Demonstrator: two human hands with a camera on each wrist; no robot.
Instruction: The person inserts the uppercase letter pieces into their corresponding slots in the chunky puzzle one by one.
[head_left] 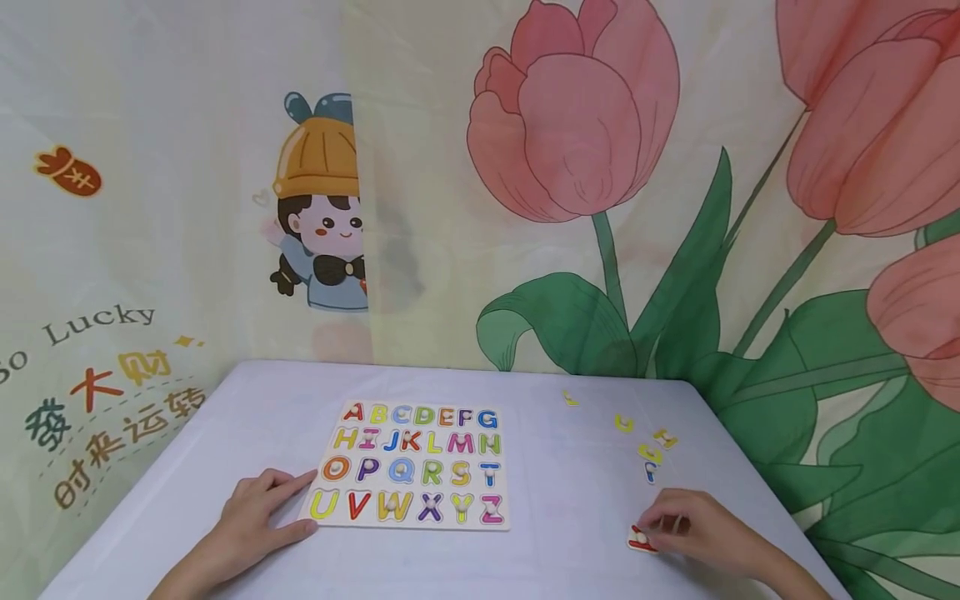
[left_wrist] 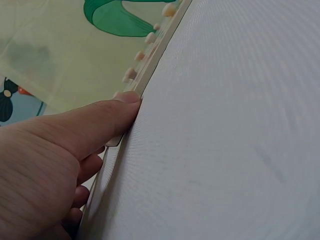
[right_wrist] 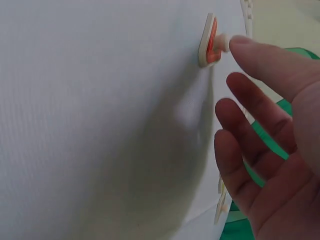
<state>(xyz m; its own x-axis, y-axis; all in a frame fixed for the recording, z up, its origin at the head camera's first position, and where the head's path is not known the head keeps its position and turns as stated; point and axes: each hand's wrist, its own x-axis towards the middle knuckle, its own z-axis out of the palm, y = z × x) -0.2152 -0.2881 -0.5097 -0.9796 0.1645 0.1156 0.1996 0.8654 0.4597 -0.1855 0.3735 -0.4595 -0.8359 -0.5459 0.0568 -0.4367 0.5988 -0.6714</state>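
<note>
Tech 1: Nearest the lens: right hand (head_left: pixel 701 527) low on the tabletop (head_left: pixel 570 492), fingers loosely extended, index tip touching the peg of a red letter piece (head_left: pixel 642 540). No closed grip visible in the right wrist view; thumb position not shown clearly.

Tech 2: Left hand (head_left: pixel 251 521)?

Tech 1: Flat and relaxed, thumb pressed against the near left edge of the alphabet puzzle board (head_left: pixel 411 465). Holding nothing.

Tech 2: Failure modes from this position?

Tech 1: Judged, not observed. Contact through one fingertip only: possible slip off the small peg, or piece skidding across the smooth cloth. Board braced at one corner only: possible rotation under a sideways push. Loose letters (head_left: pixel 649 454) just beyond the right hand: possible scatter from a careless sweep.

Tech 2: Appearance of the piece?

Tech 1: Thin pale wooden tile, red-orange letter face, pale round peg at centre. Lying flat, well apart from the board, near the front right of the tabletop. Letter identity not legible. Board rows mostly filled, coloured letters A to Z.
</note>
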